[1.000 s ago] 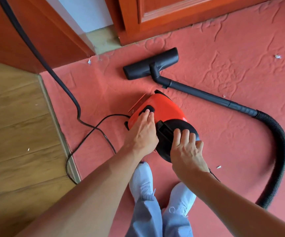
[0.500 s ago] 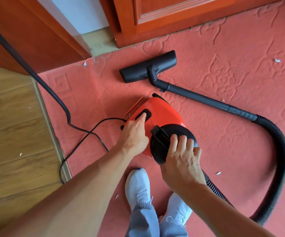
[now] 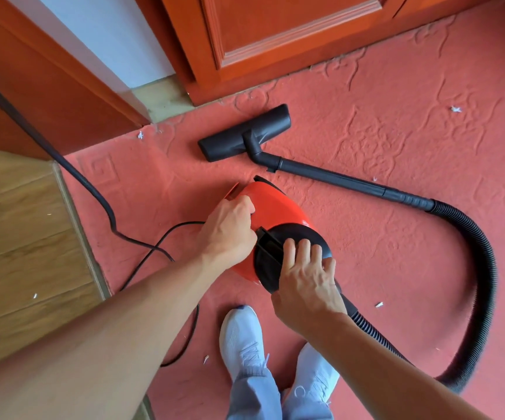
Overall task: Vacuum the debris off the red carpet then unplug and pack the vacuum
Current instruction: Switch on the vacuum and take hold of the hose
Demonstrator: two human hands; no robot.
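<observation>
While you bent over the red vacuum point(image 3: 275, 207), your left hand point(image 3: 230, 231) pressed on its top, fingers curled, grasping nothing I could see. Your right hand point(image 3: 306, 277) lay flat and open on the black cap point(image 3: 290, 237). To do it well, you needed to press firmly and hold the body steady. White bits point(image 3: 456, 109) lay on the red carpet point(image 3: 397, 86), near the wooden floor point(image 3: 17, 237) and door point(image 3: 275, 34).
</observation>
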